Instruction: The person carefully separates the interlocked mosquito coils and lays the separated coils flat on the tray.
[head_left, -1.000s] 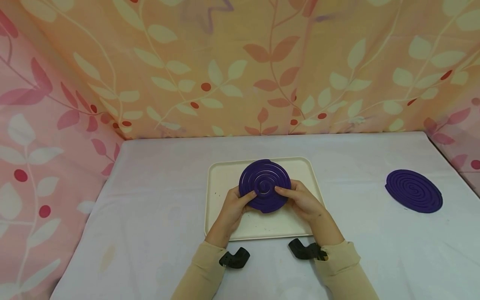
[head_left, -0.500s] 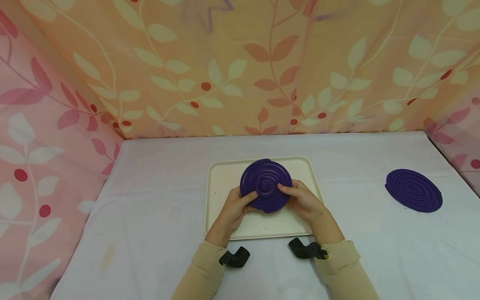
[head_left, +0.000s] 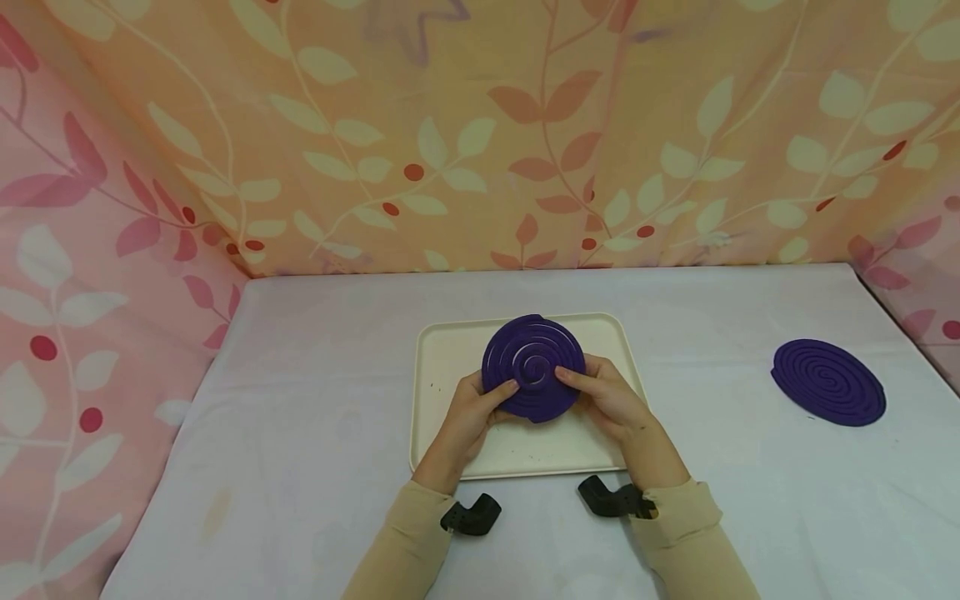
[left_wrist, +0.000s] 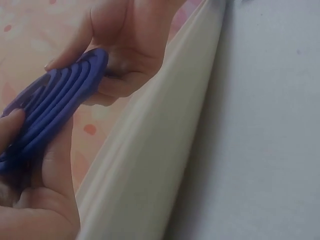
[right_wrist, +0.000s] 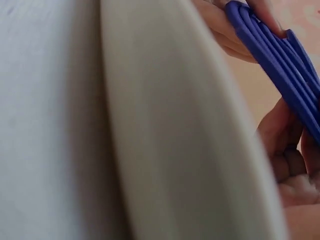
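Since a second ago the purple disc (head_left: 533, 367) has shifted slightly up and to the right, while the tray (head_left: 536, 460) and a second disc (head_left: 828, 382) stay put. Both hands pinch the first disc from opposite sides — the left hand (head_left: 467, 422) and the right hand (head_left: 611, 406) each with thumb on the front face and fingers curled behind. That two-sided grip probably keeps the coiled rings from sagging or splaying, since light gaps show between some of the turns. The disc is over the tray and appears lifted clear of it, its face tipped towards the person, perhaps so the spiral is easy to see. Well apart to the right, the second disc lies flat on the desk (head_left: 315, 392) — likely set aside to leave room.
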